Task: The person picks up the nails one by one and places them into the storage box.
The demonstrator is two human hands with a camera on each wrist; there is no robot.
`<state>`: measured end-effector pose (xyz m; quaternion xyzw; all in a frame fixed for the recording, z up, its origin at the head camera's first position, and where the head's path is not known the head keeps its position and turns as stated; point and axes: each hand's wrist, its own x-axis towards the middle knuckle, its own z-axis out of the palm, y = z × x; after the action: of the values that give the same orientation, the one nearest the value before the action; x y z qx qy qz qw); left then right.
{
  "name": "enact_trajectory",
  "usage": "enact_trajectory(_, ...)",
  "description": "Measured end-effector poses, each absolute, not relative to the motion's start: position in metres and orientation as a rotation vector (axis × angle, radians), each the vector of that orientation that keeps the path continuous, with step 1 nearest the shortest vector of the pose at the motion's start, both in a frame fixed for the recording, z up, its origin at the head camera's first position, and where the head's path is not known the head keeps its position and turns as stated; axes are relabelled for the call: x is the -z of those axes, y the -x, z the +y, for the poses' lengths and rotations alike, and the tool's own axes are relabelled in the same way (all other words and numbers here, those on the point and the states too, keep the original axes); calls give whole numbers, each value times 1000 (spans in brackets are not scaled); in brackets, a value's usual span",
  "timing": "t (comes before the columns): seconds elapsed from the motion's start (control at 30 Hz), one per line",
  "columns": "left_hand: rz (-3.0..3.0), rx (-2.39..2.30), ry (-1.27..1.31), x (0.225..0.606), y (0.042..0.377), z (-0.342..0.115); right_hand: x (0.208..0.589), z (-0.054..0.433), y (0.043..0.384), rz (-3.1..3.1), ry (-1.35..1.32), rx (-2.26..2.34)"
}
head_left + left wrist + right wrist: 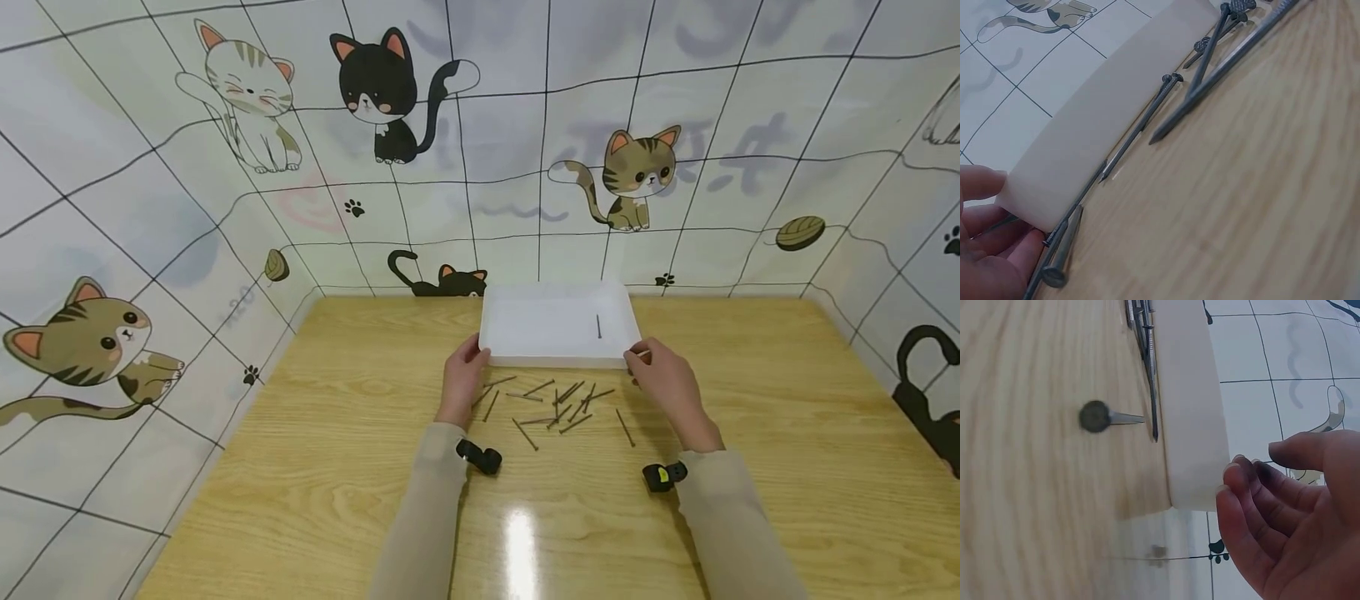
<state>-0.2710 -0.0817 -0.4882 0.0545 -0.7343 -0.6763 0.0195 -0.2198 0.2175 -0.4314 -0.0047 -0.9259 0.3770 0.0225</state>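
A shallow white tray (555,362) stands toward the back of the table, with a single nail (599,326) inside it. My left hand (461,382) grips the tray's near left corner, thumb at the rim and fingers around the side, as the left wrist view shows. At the near right corner is my right hand (667,383). Its fingers are loosely bent close beside the tray, thumb apart from them with nothing between; whether the fingertips touch the tray I cannot tell. Several dark metal nails (576,423) lie scattered in front of the tray, some crossing in a heap.
The wooden table (345,500) meets a cat-printed wall covering (510,150) at the back and sides. One nail (626,427) lies apart toward the right hand. Close to the left fingers, a few nails (1063,250) lie along the tray's front wall. Each wrist wears a small black camera.
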Motion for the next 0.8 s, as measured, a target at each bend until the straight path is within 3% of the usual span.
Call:
enact_trajectory(0.27, -2305, 2077, -183, 485, 269, -82, 436, 223, 219, -2895, 7, -1185)
enact_trajectory(0.8, -2317, 2045, -186, 488, 270, -81, 448, 237, 223, -3086, -307, -1391)
